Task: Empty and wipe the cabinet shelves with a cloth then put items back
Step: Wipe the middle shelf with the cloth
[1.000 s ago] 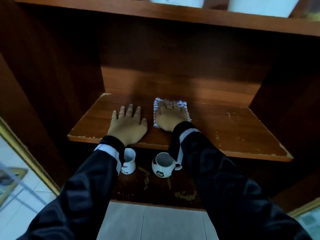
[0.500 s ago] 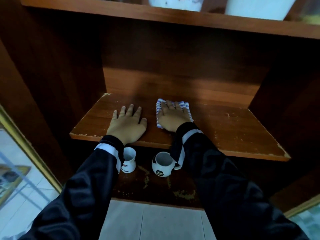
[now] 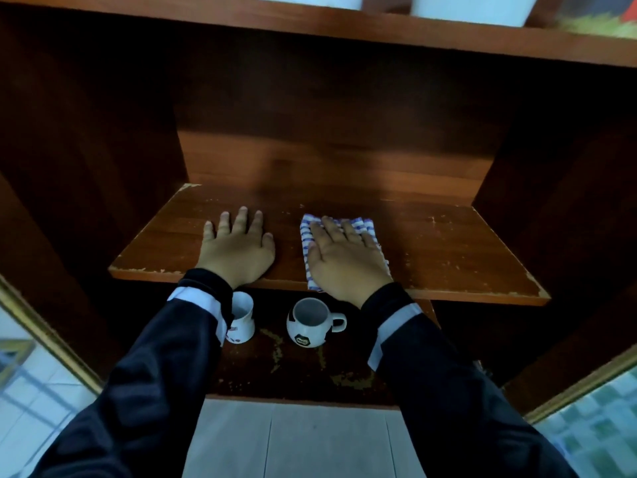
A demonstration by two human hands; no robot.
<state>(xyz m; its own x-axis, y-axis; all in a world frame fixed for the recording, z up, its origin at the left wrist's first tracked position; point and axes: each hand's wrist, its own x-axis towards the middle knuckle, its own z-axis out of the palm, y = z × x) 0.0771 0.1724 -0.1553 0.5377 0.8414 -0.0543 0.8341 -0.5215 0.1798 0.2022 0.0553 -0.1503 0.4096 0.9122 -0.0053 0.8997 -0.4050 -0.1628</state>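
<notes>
Both hands lie palm down on the middle shelf (image 3: 465,257) of a dark wooden cabinet. The left hand (image 3: 238,251) rests on bare wood with its fingers straight and slightly spread, holding nothing. The right hand (image 3: 346,260), at 3 o'clock from the left and just apart from it, presses flat with straight fingers on a blue-and-white checked cloth (image 3: 363,225). The cloth lies folded on the shelf under that hand. Its edges show past the fingertips at 12 o'clock and along the thumb side at 9 o'clock, and its near end reaches the shelf's front edge. The shelf's front edge is chipped, and pale scuffs mark its surface toward 3 o'clock. Both arms wear dark sleeves with white cuffs. On the lower shelf (image 3: 300,370), at 6 o'clock from the hands, stand two upright cups: a white cup (image 3: 243,319) partly hidden by the left cuff, and beside it a football-patterned mug (image 3: 308,324) with its handle turned to 3 o'clock. The wood in front of them is worn in pale patches. At 12 o'clock, the upper shelf (image 3: 344,25) carries white containers (image 3: 468,3) cut off by the frame. Pale floor tiles (image 3: 293,443) show at 6 o'clock.
</notes>
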